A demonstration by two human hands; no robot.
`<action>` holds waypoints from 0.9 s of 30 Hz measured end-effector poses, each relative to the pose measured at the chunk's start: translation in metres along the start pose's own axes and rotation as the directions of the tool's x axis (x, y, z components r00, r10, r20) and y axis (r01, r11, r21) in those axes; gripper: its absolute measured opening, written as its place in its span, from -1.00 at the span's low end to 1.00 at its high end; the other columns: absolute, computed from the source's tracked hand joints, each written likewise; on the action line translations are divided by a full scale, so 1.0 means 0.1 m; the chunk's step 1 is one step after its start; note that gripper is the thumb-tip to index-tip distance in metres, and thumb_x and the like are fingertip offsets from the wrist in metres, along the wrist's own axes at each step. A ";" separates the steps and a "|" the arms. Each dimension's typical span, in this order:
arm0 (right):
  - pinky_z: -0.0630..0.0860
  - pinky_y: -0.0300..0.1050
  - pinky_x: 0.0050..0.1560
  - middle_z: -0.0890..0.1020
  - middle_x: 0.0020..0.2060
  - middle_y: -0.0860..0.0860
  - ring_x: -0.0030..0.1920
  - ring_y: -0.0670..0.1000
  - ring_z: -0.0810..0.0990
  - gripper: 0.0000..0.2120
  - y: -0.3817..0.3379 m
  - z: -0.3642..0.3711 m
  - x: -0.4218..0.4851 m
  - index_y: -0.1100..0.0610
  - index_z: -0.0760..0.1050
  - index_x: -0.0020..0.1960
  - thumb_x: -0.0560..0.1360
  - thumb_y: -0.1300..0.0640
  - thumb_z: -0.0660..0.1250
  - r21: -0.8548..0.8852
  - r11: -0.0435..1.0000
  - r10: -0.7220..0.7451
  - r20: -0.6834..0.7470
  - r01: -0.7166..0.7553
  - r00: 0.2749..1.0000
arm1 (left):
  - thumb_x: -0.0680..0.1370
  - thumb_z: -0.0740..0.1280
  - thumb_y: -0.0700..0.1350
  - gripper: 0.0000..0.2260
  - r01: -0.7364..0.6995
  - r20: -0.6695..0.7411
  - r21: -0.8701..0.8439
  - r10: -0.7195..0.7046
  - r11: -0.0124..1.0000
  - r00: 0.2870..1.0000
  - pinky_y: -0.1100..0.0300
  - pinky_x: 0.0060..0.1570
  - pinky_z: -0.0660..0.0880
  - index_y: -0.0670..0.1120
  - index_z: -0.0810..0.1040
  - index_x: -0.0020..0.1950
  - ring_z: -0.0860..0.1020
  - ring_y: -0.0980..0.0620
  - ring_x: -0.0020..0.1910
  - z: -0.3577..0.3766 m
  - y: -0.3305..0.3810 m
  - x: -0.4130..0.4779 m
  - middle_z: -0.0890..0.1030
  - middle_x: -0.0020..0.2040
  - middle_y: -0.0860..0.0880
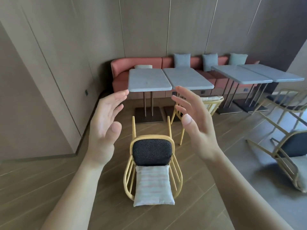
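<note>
Lying tipped on its back on the wooden floor, the yellow chair was seen near and central, with its legs pointed toward the far desk and a striped pillow laid on its backrest. The left grip and right grip were held above it, one to each side, palms turned inward. Both were spread wide with fingers straight, and nothing was held in either.

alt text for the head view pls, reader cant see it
The left hand and right hand, both open with palms facing each other, hover above a yellow chair lying tipped on its back on the wooden floor, a striped pillow on its backrest. Behind stand grey tables along a coral bench; another chair lies tipped over at the right.
</note>
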State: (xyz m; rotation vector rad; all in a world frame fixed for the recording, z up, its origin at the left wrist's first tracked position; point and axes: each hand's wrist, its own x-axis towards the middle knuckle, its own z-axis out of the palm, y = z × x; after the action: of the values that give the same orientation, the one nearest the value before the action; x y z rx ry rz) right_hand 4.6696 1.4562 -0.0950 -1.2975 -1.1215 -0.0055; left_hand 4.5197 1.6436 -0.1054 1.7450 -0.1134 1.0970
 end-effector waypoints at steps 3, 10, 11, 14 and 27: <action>0.43 0.24 0.50 0.48 0.52 -0.01 0.53 0.07 0.48 -0.11 0.47 0.07 0.39 0.18 0.32 0.58 0.54 -0.46 0.28 -0.031 0.995 0.093 0.003 -0.093 0.996 | 0.56 0.26 0.46 -0.40 0.067 -0.018 0.063 -0.066 0.996 0.998 -0.19 0.56 0.33 0.14 0.48 0.48 0.40 -0.15 0.59 0.00 -0.46 0.29 0.50 0.53 -0.04; 0.42 0.27 0.51 0.48 0.54 0.06 0.54 0.03 0.46 -0.12 1.92 0.26 0.83 0.13 0.33 0.59 0.52 -0.46 0.30 -0.042 0.974 0.224 0.013 -0.223 0.975 | 0.56 0.27 0.45 -0.42 0.161 0.011 0.049 -0.162 0.986 0.987 -0.19 0.56 0.35 0.19 0.47 0.48 0.40 -0.13 0.59 -0.05 -1.99 0.70 0.49 0.53 -0.01; 0.42 0.29 0.50 0.48 0.54 0.08 0.54 0.04 0.46 -0.13 2.19 0.29 0.85 0.12 0.34 0.59 0.52 -0.46 0.31 -0.031 0.965 0.259 0.010 -0.259 0.966 | 0.56 0.26 0.46 -0.43 0.190 0.007 0.043 -0.190 0.981 0.982 -0.18 0.55 0.36 0.21 0.46 0.48 0.41 -0.13 0.59 -0.03 -2.27 0.70 0.49 0.53 -0.01; 0.41 0.32 0.49 0.47 0.53 0.13 0.54 0.10 0.47 -0.14 3.02 0.32 0.74 0.14 0.35 0.58 0.52 -0.43 0.35 -0.007 0.930 0.368 0.002 -0.368 0.930 | 0.54 0.26 0.48 -0.39 0.298 0.026 0.049 -0.299 0.953 0.954 -0.17 0.55 0.38 0.22 0.41 0.50 0.41 -0.12 0.59 0.08 -3.04 0.51 0.45 0.56 -0.04; 0.49 0.07 0.47 0.51 0.47 -0.04 0.44 -0.05 0.54 -0.30 7.84 0.46 -2.06 -0.14 0.42 0.47 0.40 -0.35 0.41 -0.094 0.646 0.761 -0.007 -0.758 0.649 | 0.54 0.29 0.46 -0.41 0.625 -0.020 0.208 -0.636 0.752 0.772 -0.13 0.59 0.32 0.36 0.31 0.54 0.36 0.05 0.61 0.72 -7.30 -2.57 0.38 0.61 0.12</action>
State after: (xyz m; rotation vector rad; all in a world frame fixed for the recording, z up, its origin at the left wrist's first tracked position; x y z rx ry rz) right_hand 4.9812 1.6459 -0.8203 -1.7781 -0.5176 0.6113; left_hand 4.8068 1.8268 -0.8038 1.7898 0.5506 0.5659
